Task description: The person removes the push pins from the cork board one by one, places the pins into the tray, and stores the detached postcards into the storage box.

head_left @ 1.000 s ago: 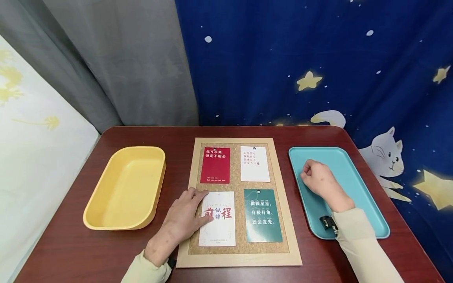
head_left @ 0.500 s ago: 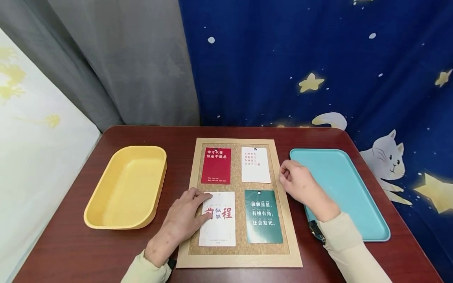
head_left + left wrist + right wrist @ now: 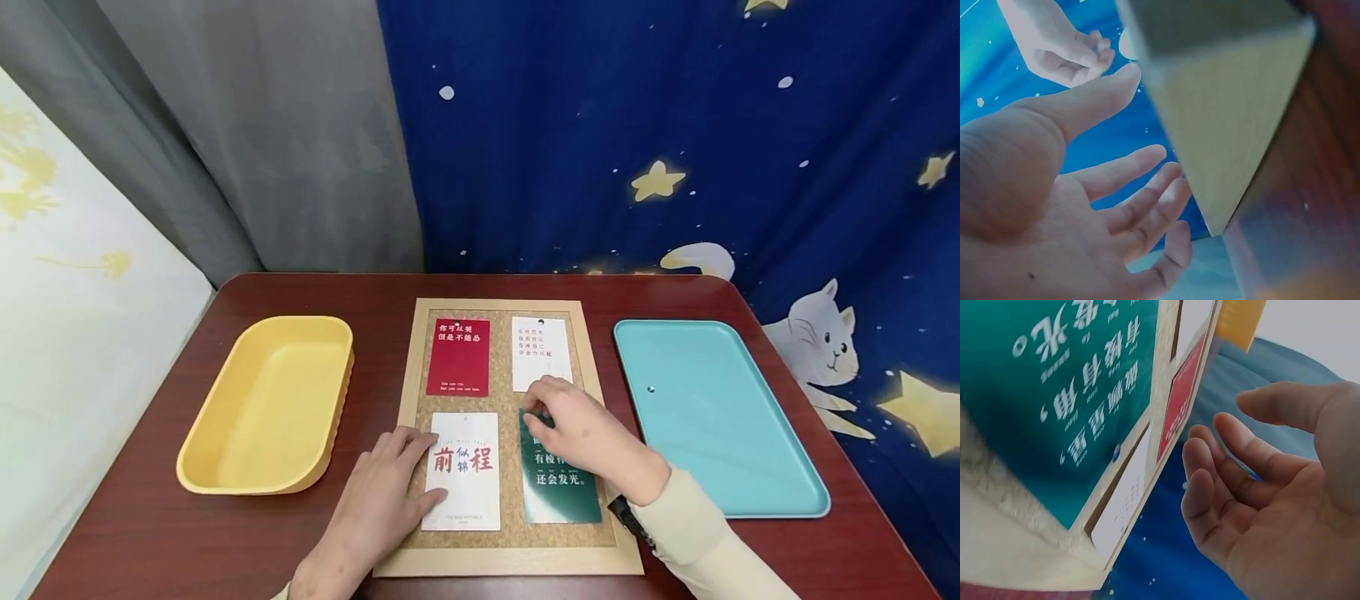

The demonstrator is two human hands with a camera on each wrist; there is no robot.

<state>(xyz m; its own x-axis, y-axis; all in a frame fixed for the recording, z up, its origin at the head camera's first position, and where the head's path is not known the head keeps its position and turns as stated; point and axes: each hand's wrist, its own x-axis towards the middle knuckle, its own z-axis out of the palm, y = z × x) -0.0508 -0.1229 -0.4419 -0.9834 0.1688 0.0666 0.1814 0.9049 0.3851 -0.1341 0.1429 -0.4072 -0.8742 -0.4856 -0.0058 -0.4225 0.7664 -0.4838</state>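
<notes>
A framed cork board (image 3: 510, 561) carries four cards. My left hand (image 3: 371, 492) lies across its left side, thumb and fingers touching the left edge of the white card (image 3: 462, 496) at lower left; the left wrist view shows these fingers (image 3: 1132, 206) spread and slightly bent. Over the top of the green card (image 3: 562, 500) is my right hand (image 3: 588, 429), hiding part of its text. In the right wrist view the right hand (image 3: 1266, 475) has loosely bent fingers, thumb apart, nothing visible between them. A small pin (image 3: 1116, 452) shows at the green card's top edge.
The red card (image 3: 457, 367) and another white card (image 3: 542, 354) fill the board's upper half. Left of the board stands a yellow basket (image 3: 266, 408). On the right, a turquoise tray (image 3: 735, 417) has one tiny shiny item (image 3: 651, 389) in it.
My right hand has moved left from over the turquoise tray to the top of the green card. My left hand has stayed nearly in place beside the lower-left white card.
</notes>
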